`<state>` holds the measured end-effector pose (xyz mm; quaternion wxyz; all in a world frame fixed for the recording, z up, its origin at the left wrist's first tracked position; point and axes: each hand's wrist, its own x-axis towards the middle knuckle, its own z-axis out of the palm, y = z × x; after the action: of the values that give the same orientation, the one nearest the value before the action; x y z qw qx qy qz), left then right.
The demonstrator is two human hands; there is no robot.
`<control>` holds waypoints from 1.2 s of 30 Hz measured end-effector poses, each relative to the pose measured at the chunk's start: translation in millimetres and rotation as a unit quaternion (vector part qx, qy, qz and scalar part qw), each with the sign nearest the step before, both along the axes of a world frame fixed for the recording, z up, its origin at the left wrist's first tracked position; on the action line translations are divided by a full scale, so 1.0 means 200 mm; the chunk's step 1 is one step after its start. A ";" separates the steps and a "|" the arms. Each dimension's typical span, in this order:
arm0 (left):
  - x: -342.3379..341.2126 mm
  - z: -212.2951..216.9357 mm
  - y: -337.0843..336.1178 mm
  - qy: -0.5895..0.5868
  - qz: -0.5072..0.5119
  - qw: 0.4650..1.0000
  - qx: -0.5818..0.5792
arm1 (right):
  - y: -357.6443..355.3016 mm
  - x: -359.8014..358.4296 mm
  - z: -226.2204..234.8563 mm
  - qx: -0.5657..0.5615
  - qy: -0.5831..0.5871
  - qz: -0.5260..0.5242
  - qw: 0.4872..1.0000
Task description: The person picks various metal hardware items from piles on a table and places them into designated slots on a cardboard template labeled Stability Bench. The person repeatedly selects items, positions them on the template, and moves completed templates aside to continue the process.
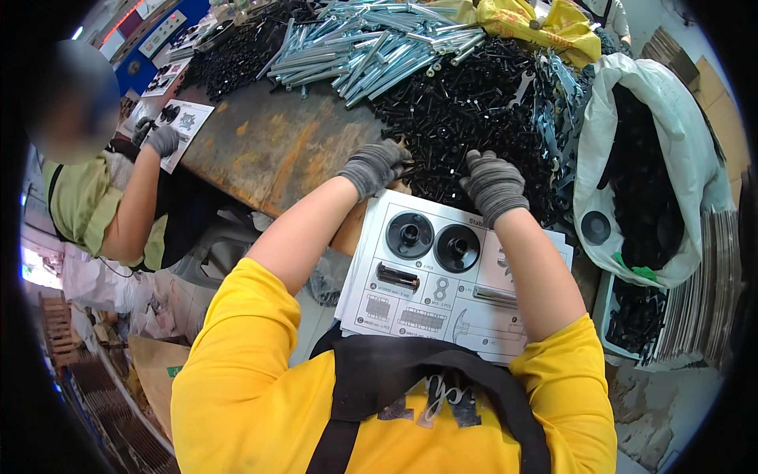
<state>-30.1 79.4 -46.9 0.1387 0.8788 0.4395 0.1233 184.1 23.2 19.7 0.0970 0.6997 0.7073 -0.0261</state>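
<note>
My left hand (373, 168), in a grey striped knit glove, reaches to the near edge of a heap of black bolts (442, 118). Its fingers are bent together, and what lies in them is too small to make out. To its right, my right hand (496, 186), gloved alike, has its fingers curled at the same heap; its fingertips are partly hidden. Below both hands lies a stack of printed parts sheets (355, 292). On the top sheet sit two black round discs, a left disc (410, 235) and a right disc (457, 248), and a small bundle of black bolts (397, 276).
Long silver rods (371, 47) are piled at the back, beside a yellow sack (545, 28). A wrench (521, 87) rests on the bolts. At right stand a white sack (703, 166) of black parts and stacked cardboard (687, 308). Another person (103, 197) works at left.
</note>
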 end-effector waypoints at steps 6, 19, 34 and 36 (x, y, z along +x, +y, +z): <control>0.12 0.09 0.06 0.088 0.015 0.995 -0.053 | 0.05 0.02 0.00 -0.097 0.053 0.051 0.993; 0.13 0.00 0.09 0.045 0.006 0.999 -0.010 | 0.01 0.03 -0.09 -0.003 0.105 0.020 0.994; -0.27 0.32 -0.60 -0.107 -0.239 0.953 -0.155 | -0.68 -0.13 -0.08 -0.024 0.492 0.294 0.819; -0.26 0.32 -0.74 -0.032 -0.260 0.943 -0.207 | -0.75 -0.23 -0.11 -0.089 0.394 0.318 0.858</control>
<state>-82.3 -67.8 16.7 0.3589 0.9101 0.2066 0.0173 137.3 -125.9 -1.3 -0.1255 0.3566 0.8649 -0.3302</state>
